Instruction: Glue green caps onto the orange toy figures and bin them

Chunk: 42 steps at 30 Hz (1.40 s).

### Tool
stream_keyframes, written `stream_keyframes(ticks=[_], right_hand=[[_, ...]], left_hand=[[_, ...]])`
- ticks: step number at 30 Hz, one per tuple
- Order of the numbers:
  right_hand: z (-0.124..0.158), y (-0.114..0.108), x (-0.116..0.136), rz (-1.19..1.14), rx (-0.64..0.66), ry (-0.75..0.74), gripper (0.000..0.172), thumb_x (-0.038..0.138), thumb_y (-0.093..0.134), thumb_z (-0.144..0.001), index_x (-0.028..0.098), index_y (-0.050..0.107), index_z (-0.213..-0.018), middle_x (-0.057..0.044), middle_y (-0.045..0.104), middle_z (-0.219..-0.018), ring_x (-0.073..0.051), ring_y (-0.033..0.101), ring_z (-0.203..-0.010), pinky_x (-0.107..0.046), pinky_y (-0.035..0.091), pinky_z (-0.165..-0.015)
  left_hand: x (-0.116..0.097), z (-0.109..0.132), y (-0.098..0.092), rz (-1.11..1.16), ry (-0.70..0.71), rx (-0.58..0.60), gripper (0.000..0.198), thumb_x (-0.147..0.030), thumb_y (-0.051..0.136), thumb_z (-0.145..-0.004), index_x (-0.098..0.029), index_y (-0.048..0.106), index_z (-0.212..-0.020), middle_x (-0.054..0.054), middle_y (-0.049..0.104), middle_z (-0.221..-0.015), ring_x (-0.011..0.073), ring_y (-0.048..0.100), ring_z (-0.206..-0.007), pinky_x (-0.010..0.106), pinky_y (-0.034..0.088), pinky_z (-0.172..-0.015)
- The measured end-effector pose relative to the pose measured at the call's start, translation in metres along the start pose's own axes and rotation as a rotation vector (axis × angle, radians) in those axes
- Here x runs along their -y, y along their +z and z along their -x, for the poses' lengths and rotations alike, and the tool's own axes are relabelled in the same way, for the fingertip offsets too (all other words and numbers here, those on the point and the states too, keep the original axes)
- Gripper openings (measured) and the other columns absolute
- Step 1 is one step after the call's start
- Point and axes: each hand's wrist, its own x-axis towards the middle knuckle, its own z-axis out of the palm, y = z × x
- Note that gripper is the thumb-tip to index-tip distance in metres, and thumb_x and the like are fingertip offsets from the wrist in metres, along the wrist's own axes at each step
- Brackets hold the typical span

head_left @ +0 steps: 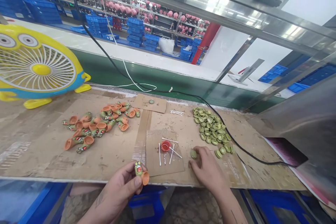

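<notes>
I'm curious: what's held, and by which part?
Left fingers: green figurine with orange bowl, by its body. Right fingers: oval green disc, apparently its edge.

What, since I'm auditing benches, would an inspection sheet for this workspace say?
Surface: cardboard, stained and scuffed.
Work pieces: figures heaped left, green discs heaped right.
Clutter: cotton swabs around a red dish; yellow fan at far left.
Hands: left hand holds one figure; right hand touches a single disc, grip unclear.
Cables: black cable along the disc heap's right edge, white cable looped at the back.
Surroundings: stacked blue crates; rows of pink items beyond.
</notes>
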Motion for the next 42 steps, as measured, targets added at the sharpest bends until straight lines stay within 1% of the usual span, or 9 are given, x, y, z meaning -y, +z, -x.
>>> stream_keyframes(ticks=[5,10,15,20,24,29,35,38,42], right_hand=[[0.001,-0.008,0.01,-0.154,0.065,0.006,0.026,0.03,0.062,-0.086,0.02,0.069,-0.109,-0.009,0.07,-0.099,-0.025,0.067,-0.086,-0.04,0.056,-0.083],[0.027,-0.014,0.036,-0.861,0.138,0.13,0.036,0.041,0.079,-0.083,0.023,0.069,-0.113,-0.008,0.072,-0.102,-0.022,0.07,-0.094,-0.033,0.059,-0.084],[0.047,-0.012,0.062,-1.174,0.211,0.126,0.037,0.037,0.089,-0.076,0.026,0.073,-0.107,-0.006,0.072,-0.096,-0.018,0.068,-0.086,-0.028,0.058,-0.076],[0.048,-0.013,0.068,-1.055,0.174,0.027,0.032,0.036,0.083,-0.083,0.026,0.071,-0.112,-0.009,0.07,-0.109,-0.021,0.068,-0.091,-0.032,0.058,-0.08],[0.03,-0.022,0.04,-0.484,0.117,-0.135,0.016,0.022,0.061,-0.092,0.024,0.07,-0.105,-0.01,0.067,-0.111,-0.024,0.066,-0.094,-0.036,0.056,-0.086],[0.019,-0.029,-0.004,-0.023,0.182,-0.155,0.035,0.009,0.042,-0.084,0.025,0.071,-0.093,-0.009,0.064,-0.113,-0.026,0.063,-0.109,-0.04,0.052,-0.096],[0.02,-0.02,-0.005,0.071,0.091,0.122,0.039,0.045,0.06,-0.088,0.021,0.067,-0.118,-0.014,0.063,-0.119,-0.033,0.065,-0.102,-0.049,0.054,-0.09],[0.021,-0.014,0.012,-0.052,0.065,0.213,0.028,0.042,0.063,-0.085,0.02,0.07,-0.099,-0.014,0.068,-0.102,-0.033,0.066,-0.091,-0.051,0.054,-0.087],[0.04,-0.013,0.058,-0.787,0.14,0.142,0.031,0.036,0.077,-0.08,0.024,0.071,-0.108,-0.011,0.069,-0.112,-0.026,0.069,-0.095,-0.038,0.059,-0.084]], left_hand=[[0.001,-0.001,0.007,0.006,0.008,0.009,0.047,-0.055,0.087,-0.072,-0.018,0.073,-0.098,0.003,0.06,-0.082,0.0144,0.047,-0.071,0.027,0.039,-0.067],[0.003,-0.002,0.016,0.001,0.006,-0.009,0.046,-0.049,0.091,-0.068,-0.018,0.074,-0.098,0.004,0.064,-0.09,0.0174,0.053,-0.081,0.027,0.041,-0.073],[0.007,-0.004,0.028,0.032,-0.011,0.064,0.044,-0.046,0.092,-0.069,-0.021,0.074,-0.1,0.005,0.068,-0.094,0.0193,0.057,-0.087,0.028,0.043,-0.077],[0.012,-0.006,0.033,0.028,0.005,0.126,0.045,-0.042,0.093,-0.068,-0.02,0.075,-0.102,0.007,0.067,-0.099,0.0212,0.058,-0.09,0.029,0.043,-0.076],[0.012,-0.005,0.03,0.023,0.016,0.084,0.046,-0.043,0.094,-0.066,-0.019,0.076,-0.101,0.008,0.068,-0.099,0.0216,0.059,-0.091,0.029,0.044,-0.076],[0.012,-0.003,0.026,0.014,0.0,0.033,0.046,-0.044,0.094,-0.065,-0.021,0.076,-0.1,0.006,0.069,-0.096,0.0194,0.059,-0.088,0.028,0.044,-0.077],[0.015,-0.005,0.025,0.02,0.007,0.029,0.043,-0.043,0.094,-0.066,-0.022,0.076,-0.099,0.005,0.07,-0.096,0.0181,0.06,-0.089,0.026,0.045,-0.077],[0.016,-0.007,0.023,0.013,0.022,0.036,0.043,-0.042,0.094,-0.067,-0.023,0.076,-0.1,0.005,0.07,-0.1,0.0182,0.061,-0.09,0.026,0.046,-0.078],[0.018,-0.008,0.02,-0.061,0.116,0.109,0.036,-0.036,0.093,-0.07,-0.024,0.078,-0.101,0.008,0.071,-0.11,0.024,0.065,-0.1,0.031,0.051,-0.086]])
